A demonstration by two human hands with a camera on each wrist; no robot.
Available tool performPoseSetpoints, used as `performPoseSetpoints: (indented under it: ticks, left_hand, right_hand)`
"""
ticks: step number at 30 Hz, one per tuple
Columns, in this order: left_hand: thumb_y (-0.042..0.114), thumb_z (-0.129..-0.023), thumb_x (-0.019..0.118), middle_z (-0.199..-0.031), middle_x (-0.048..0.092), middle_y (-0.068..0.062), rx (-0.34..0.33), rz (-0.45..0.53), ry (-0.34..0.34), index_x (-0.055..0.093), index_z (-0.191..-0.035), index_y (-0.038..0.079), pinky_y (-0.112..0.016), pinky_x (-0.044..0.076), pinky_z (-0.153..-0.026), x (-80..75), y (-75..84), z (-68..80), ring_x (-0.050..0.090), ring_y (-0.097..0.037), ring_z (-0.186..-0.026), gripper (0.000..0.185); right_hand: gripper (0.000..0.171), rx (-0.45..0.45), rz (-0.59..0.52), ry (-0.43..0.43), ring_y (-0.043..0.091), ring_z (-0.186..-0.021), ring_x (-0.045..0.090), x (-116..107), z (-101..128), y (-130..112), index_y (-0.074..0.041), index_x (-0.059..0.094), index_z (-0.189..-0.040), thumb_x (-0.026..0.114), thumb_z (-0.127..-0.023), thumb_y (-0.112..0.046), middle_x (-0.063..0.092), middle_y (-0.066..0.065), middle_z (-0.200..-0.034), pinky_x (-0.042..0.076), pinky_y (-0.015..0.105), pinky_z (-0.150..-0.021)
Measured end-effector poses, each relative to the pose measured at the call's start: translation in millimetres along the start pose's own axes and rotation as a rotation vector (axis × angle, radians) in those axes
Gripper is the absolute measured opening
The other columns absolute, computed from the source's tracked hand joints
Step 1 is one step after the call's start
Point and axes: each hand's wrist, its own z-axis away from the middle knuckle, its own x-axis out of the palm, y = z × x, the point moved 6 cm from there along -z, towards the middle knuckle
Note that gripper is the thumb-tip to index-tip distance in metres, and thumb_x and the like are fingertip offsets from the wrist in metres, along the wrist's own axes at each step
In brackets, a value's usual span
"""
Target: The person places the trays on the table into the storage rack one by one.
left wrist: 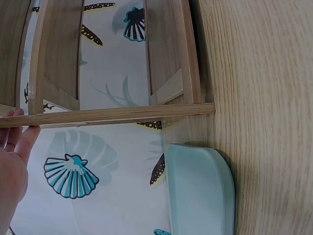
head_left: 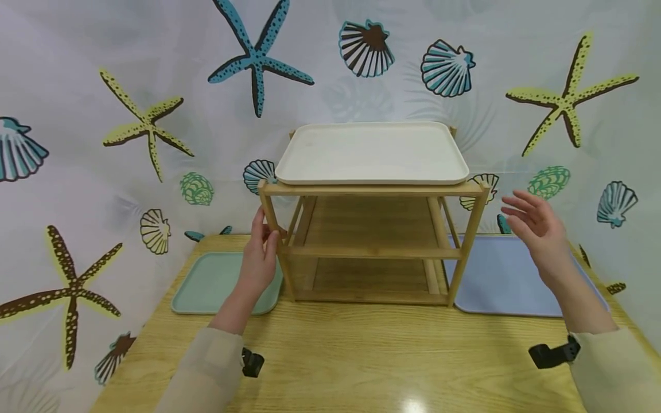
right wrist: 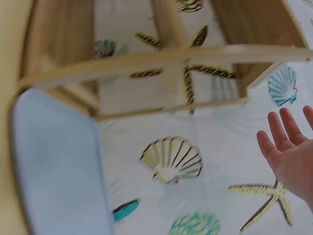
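Note:
A three-tier wooden shelf rack (head_left: pixel 372 252) stands on the table, with a white tray (head_left: pixel 372 152) lying on its top tier. My left hand (head_left: pixel 260 252) holds the rack's front left post (left wrist: pixel 122 115), thumb in front and fingertips reaching round behind it. To the right of the rack, my right hand (head_left: pixel 542 235) is raised with fingers spread and relaxed, apart from the rack and holding nothing. In the right wrist view, the right hand (right wrist: pixel 296 161) shows its palm beside the rack's right side.
A green tray (head_left: pixel 206 284) lies on the wooden table (head_left: pixel 361 355) left of the rack, behind my left forearm. On the right lies a blue tray (head_left: pixel 511 275), partly behind the rack's post. A patterned curtain (head_left: pixel 330 97) with starfish and shells hangs behind.

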Motion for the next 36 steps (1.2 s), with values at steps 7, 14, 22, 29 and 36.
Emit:
performPoseSetpoints:
  ticks: [7,14,22,29,36]
  left_hand:
    - [0.009,-0.105,0.039,-0.103,0.057,-0.025,-0.036,0.004,-0.015,0.015,-0.154,0.010,-0.057,0.044,-0.092,-1.1,0.5,0.1,0.058,-0.040,-0.106,0.054]
    - [0.008,-0.105,0.039,-0.102,0.058,-0.027,-0.030,-0.005,-0.010,0.015,-0.154,0.009,-0.057,0.041,-0.097,-1.6,1.1,-1.6,0.056,-0.041,-0.107,0.054]
    - [0.007,-0.105,0.039,-0.104,0.058,-0.028,-0.035,-0.010,-0.015,0.014,-0.154,0.010,-0.056,0.037,-0.101,-0.4,1.3,-0.7,0.056,-0.040,-0.108,0.055]
    - [0.008,-0.105,0.039,-0.104,0.058,-0.028,-0.031,-0.007,-0.011,0.015,-0.153,0.011,-0.057,0.040,-0.098,-0.5,1.7,-0.4,0.056,-0.041,-0.109,0.054]
    - [0.010,-0.105,0.039,-0.103,0.058,-0.026,-0.043,-0.017,-0.006,0.015,-0.154,0.012,-0.057,0.040,-0.098,-0.4,1.5,-0.2,0.056,-0.041,-0.109,0.054]
  right_hand:
    - [0.054,0.110,0.370,-0.185,-0.004,-0.108,0.053,-28.1,58.1,48.4,-0.011,0.032,-0.150,0.052,-0.100,-0.004,0.054,-0.012,-0.125,0.043,0.011,-0.084]
    - [0.049,0.260,0.564,-0.320,-0.004,-0.097,0.057,-44.7,89.5,94.5,0.004,0.041,-0.141,0.059,-0.099,-0.015,0.058,0.025,-0.121,0.051,0.021,-0.075]
    - [0.039,0.392,0.558,-0.489,0.020,-0.089,0.065,-46.7,98.9,118.2,0.009,0.055,-0.127,0.063,-0.096,-0.014,0.064,0.022,-0.111,0.053,0.028,-0.073]
    - [0.032,0.393,0.608,-0.510,0.016,-0.087,0.061,-46.6,99.0,123.1,0.006,0.063,-0.118,0.066,-0.093,-0.014,0.066,0.017,-0.108,0.051,0.029,-0.073]
    - [0.026,0.381,0.696,-0.536,0.022,-0.093,0.061,-45.2,95.7,130.5,0.002,0.069,-0.111,0.068,-0.092,-0.016,0.067,0.012,-0.106,0.050,0.032,-0.076]
